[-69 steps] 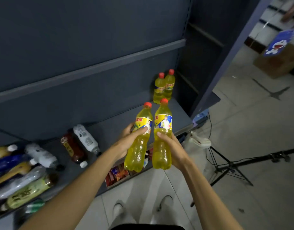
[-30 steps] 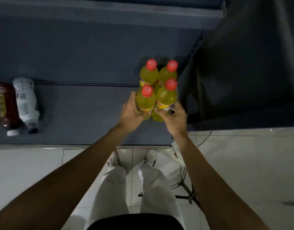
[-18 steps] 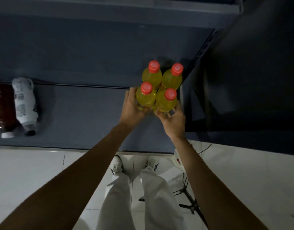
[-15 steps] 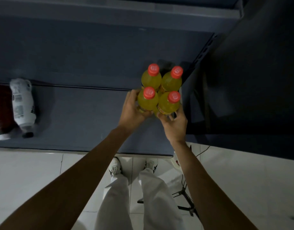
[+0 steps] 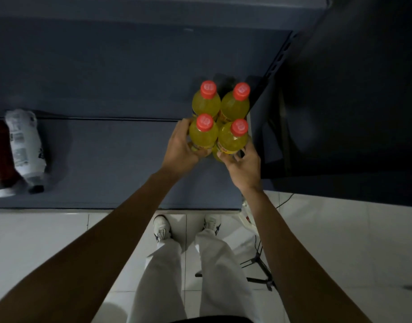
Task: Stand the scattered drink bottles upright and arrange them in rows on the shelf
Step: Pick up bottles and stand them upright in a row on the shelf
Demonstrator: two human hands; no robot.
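The four upright yellow bottles (image 5: pixel 203 136) at the centre right of the frame look like clear, glossy plastic, each topped with a matt red plastic cap (image 5: pixel 204 122). The shelf (image 5: pixel 102 159) under them has a smooth, matt dark blue-grey painted finish, seemingly metal. At the far left lie a white bottle (image 5: pixel 25 145) in a crinkled, printed plastic wrap and a glossy dark brown bottle (image 5: pixel 0 155). The floor (image 5: pixel 340 229) at the bottom is pale, smooth, slightly shiny tile. The trousers (image 5: pixel 163 276) are light matt cloth.

Four yellow bottles (image 5: pixel 203 136), one white bottle (image 5: pixel 25 148), one brown bottle (image 5: pixel 0 155), two hands (image 5: pixel 180 151)
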